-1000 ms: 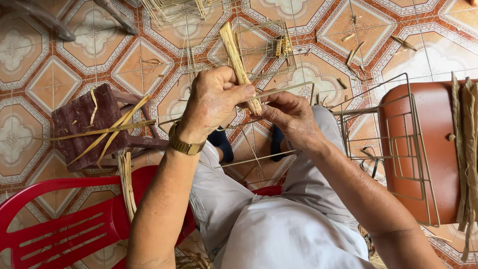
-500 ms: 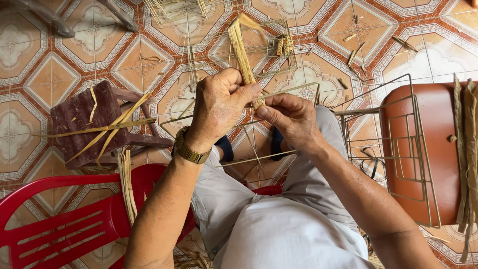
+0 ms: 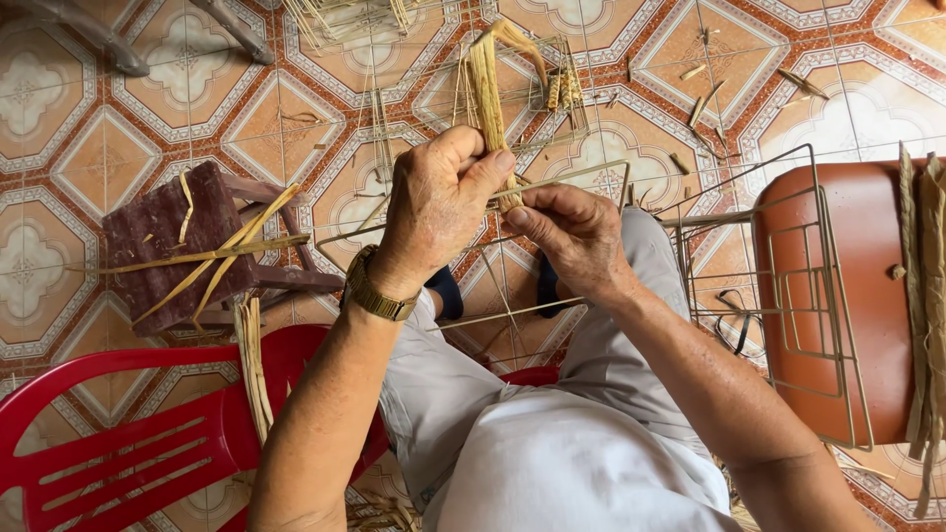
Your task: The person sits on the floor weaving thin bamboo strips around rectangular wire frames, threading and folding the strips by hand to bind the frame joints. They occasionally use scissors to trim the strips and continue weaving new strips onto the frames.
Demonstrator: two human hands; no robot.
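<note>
Head view shows me my left hand (image 3: 439, 212) closed around a bundle of dried straw strands (image 3: 486, 84), pinching it upright above my knees. My right hand (image 3: 576, 236) pinches the bundle's lower end against a thin wire frame (image 3: 552, 182), over the tiled floor (image 3: 79, 148).

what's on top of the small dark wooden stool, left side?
Several loose yellow straw strips lie across the dark stool, some sticking out past its edges. The seat surface right under the strips is covered.
</note>
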